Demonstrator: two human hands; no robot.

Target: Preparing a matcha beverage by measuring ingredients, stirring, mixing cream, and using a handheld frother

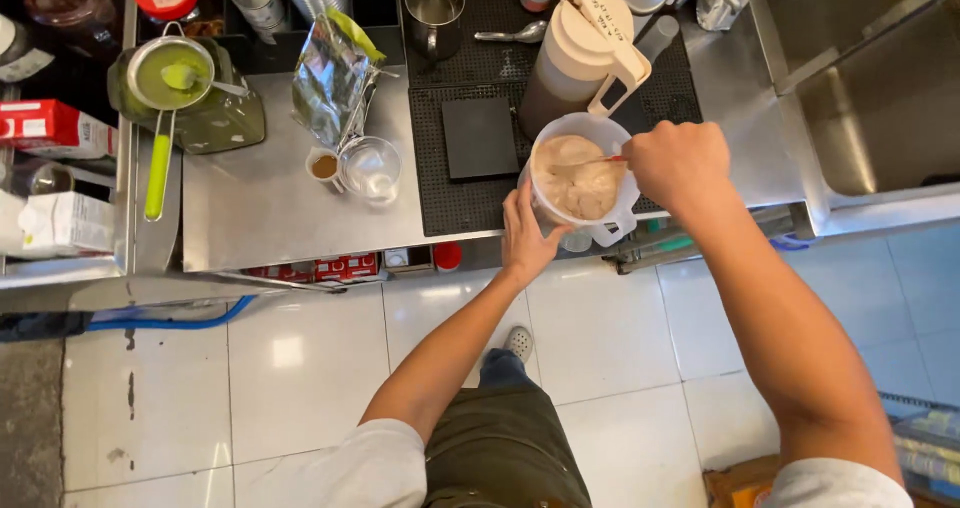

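Head view looks straight down at a brushed stainless steel counter [260, 208] with a black ribbed rubber mat [470, 203] laid over its middle. At the mat's front edge stands a clear plastic measuring jug with a white rim and handle [612, 230], filled with a thick, beige, foamy mixture [575, 178]. The left hand [527, 236] lies open against the jug's near wall, fingers spread and thumb up along the side, apparently to brace it from sliding or tipping. The right hand [678, 163] is closed in a fist over the jug's far rim, gripping a thin stirring tool with a red-tipped handle [610, 159] whose working end dips into the mixture; what kind of tool it is cannot be told.

Just behind the jug stands a tall brown pitcher with a cream lid and handle [585, 53], leaning slightly in this view. A small flat black square scale or pad [479, 138] rests on the mat to the left. Further left sit a small clear glass cup [372, 168], a tiny cup of brown liquid [323, 167], and a crumpled silver foil pouch [335, 78]. A metal strainer with a lime-green handle [165, 88] rests across a glass jar of green liquid. A steel sink [880, 108] fills the right end.
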